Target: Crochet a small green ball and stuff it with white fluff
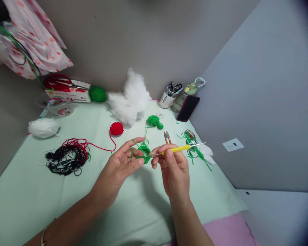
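Observation:
My left hand (pixel 125 159) pinches a small round green crochet piece (pixel 145 150), with green yarn looped over its raised index finger. In my right hand (pixel 176 165) is a crochet hook (pixel 178 149) with a yellow handle, gripped between thumb and fingers. One metal end of the hook reaches to the green piece near my left thumb; the other end points right. Green yarn runs from the work up toward a green yarn ball (pixel 153 120) with a smaller green ball (pixel 160 126) beside it. Thread snips (pixel 167 137) lie just beyond my right hand.
A red yarn ball (pixel 116 128), tangled black yarn (pixel 66 159) and white yarn (pixel 43 127) lie left. White stuffing (pixel 130 99) sits at the back. A phone (pixel 188 108) leans by a bottle (pixel 191 89) and a pen cup (pixel 167 98). Green yarn scraps (pixel 195 145) lie right.

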A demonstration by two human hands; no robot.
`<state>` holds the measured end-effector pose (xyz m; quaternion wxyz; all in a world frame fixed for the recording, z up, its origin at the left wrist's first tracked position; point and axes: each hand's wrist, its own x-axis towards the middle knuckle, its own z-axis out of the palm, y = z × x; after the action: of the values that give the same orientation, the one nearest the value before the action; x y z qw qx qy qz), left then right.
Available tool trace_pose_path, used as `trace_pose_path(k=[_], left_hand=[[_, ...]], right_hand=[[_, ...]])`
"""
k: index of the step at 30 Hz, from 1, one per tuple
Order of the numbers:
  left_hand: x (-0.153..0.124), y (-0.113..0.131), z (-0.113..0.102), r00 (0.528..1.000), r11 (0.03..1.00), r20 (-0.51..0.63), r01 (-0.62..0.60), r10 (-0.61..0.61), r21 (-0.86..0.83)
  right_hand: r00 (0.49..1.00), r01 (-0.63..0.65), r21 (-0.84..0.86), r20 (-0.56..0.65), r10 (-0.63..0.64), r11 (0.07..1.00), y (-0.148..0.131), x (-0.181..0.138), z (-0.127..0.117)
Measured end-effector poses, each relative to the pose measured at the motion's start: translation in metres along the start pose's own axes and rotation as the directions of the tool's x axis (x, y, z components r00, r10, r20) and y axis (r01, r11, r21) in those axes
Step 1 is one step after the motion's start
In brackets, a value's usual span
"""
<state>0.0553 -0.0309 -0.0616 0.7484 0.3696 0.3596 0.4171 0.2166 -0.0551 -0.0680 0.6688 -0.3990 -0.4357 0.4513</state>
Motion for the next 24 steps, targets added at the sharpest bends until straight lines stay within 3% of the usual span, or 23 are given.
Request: trace_pose_path(k=[3,5,7,10,14,16,18,21,24], left_hand=[[-0.001,-0.001,0.0,0.998,0.998,-0.038,-0.042,0.044,0.052],[-0.003,-0.003,0.003,0.991,0.99,-0.098,-0.085,0.096,0.112],[-0.005,-0.004,0.006,0.973,0.976,-0.167,-0.128,0.158,0.178],[-0.007,-0.004,0.009,0.954,0.965,-0.218,-0.162,0.206,0.205],[-0.008,-0.001,0.008,0.97,0.975,-0.173,-0.139,0.169,0.173],[-0.007,0.001,0.008,0.974,0.977,-0.165,-0.125,0.154,0.174],[-0.006,0.001,0.009,0.971,0.977,-0.184,-0.118,0.151,0.176],[-0.006,0.0,0.011,0.966,0.979,-0.207,-0.124,0.156,0.162],[-0.007,-0.003,0.012,0.989,0.998,-0.13,-0.066,0.067,0.007]], right_hand=[[0.993,0.115,-0.179,0.032,-0.111,0.977,-0.003,-0.005,-0.002],[0.973,0.229,-0.348,0.081,-0.215,0.909,-0.004,-0.01,-0.003],[0.924,0.381,-0.481,0.172,-0.342,0.789,-0.002,-0.015,-0.003],[0.835,0.545,-0.528,0.272,-0.478,0.651,0.001,-0.018,-0.001],[0.888,0.451,-0.473,0.158,-0.431,0.757,-0.001,-0.016,0.001],[0.897,0.437,-0.464,0.16,-0.413,0.771,-0.003,-0.014,0.0],[0.862,0.503,-0.493,0.232,-0.45,0.71,-0.003,-0.014,-0.001],[0.784,0.61,-0.605,0.368,-0.5,0.512,0.001,-0.017,-0.001],[0.763,0.615,-0.705,0.418,-0.493,0.353,0.009,-0.021,-0.002]])
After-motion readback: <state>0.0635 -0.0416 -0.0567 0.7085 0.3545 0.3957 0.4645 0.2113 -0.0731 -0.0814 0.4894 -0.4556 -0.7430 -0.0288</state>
